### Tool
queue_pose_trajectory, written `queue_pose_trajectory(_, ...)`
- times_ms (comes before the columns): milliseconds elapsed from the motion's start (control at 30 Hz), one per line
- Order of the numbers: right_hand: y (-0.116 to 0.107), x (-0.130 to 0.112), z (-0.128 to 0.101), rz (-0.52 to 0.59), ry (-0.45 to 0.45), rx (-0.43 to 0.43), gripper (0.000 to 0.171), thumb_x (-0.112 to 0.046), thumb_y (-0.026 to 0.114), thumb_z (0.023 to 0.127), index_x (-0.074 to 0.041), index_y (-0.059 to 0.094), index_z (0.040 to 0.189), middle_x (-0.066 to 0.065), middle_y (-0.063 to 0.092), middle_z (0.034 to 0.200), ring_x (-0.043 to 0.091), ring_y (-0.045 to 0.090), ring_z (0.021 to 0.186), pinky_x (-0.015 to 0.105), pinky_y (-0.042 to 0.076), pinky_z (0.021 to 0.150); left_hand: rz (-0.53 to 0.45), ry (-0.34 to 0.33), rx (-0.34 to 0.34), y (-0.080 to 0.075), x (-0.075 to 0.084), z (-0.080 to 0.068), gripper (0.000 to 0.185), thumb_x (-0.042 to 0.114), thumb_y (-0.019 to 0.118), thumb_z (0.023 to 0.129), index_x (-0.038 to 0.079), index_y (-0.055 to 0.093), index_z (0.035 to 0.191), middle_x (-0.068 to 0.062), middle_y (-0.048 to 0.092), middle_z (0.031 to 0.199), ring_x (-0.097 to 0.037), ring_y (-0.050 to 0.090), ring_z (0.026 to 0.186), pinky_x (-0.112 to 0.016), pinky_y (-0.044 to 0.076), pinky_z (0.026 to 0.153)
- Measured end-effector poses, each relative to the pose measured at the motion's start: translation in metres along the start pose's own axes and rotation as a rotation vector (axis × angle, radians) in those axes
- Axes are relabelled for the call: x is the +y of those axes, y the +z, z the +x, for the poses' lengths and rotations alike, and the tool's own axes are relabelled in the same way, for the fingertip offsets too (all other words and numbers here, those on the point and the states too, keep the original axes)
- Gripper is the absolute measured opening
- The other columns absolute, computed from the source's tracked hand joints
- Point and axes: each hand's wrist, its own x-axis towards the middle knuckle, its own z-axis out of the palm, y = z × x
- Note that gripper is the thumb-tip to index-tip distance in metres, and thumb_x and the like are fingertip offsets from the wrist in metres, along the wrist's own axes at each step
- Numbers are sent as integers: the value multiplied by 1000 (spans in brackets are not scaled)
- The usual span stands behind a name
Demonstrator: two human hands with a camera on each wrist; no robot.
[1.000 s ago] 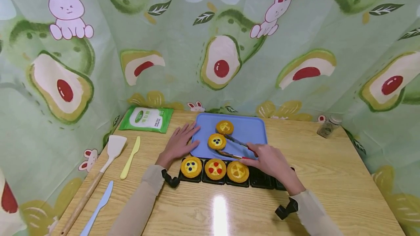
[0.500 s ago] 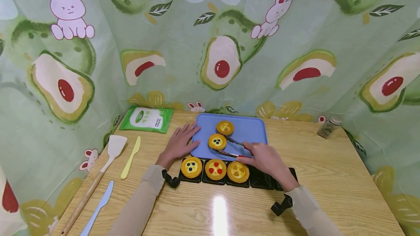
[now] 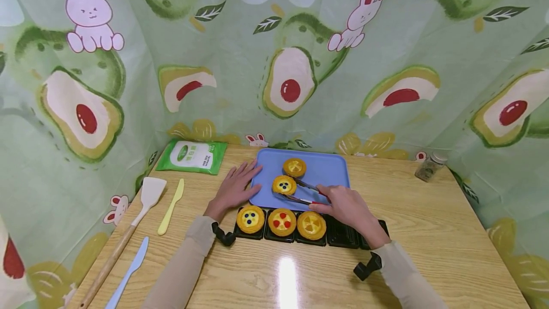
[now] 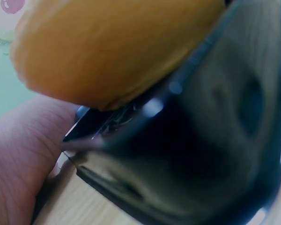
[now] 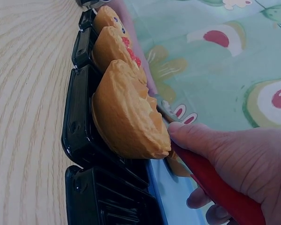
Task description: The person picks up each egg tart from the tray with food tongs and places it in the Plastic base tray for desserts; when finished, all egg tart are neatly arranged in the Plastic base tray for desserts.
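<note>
My right hand (image 3: 347,206) grips a pair of red-handled tongs (image 3: 300,200). Their two arms lie on either side of a blueberry-topped egg tart (image 3: 284,185) on the blue tray (image 3: 323,163). Just behind it sits a tart with yellow fruit pieces (image 3: 294,168), close to the upper tong tip. With fingers spread, my left hand (image 3: 235,187) rests at the tray's left edge. In front of the tray, black plastic boxes (image 3: 341,237) form a row; three hold tarts, one with blueberries (image 3: 250,219), one with red fruit (image 3: 281,222), one with yellow pieces (image 5: 126,112).
At the left lie a white spatula (image 3: 152,192) with a wooden handle, a yellow knife (image 3: 170,206) and a blue knife (image 3: 130,271). A green-and-white packet (image 3: 191,156) is at the back left. A small jar (image 3: 430,166) stands at the back right, near the printed curtain (image 3: 240,99).
My right hand and wrist have shifted slightly left, and the tongs' lower tip has slid a little left along the tart. The left hand and the tarts stay in place.
</note>
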Motion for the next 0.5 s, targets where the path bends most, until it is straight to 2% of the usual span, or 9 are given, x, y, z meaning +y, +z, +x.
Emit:
queue_pose_trajectory(367, 3, 3, 1, -13, -11, 10, 43, -54, 74, 93, -13, 60, 92, -8, 32, 62, 8, 36, 51, 25, 25, 46, -9, -11, -10, -2, 2, -1, 69, 56, 47, 106, 27, 30, 167, 3, 18, 175, -32, 14, 161, -57, 8, 127)
queue_pose_trajectory(500, 4, 5, 0, -26, -23, 25, 43, -55, 74, 93, -13, 66, 100, -9, 37, 63, 7, 39, 53, 25, 29, 46, -6, -17, -20, -2, 2, -1, 69, 57, 46, 106, 29, 29, 167, 4, 18, 175, -31, 13, 161, -56, 8, 128)
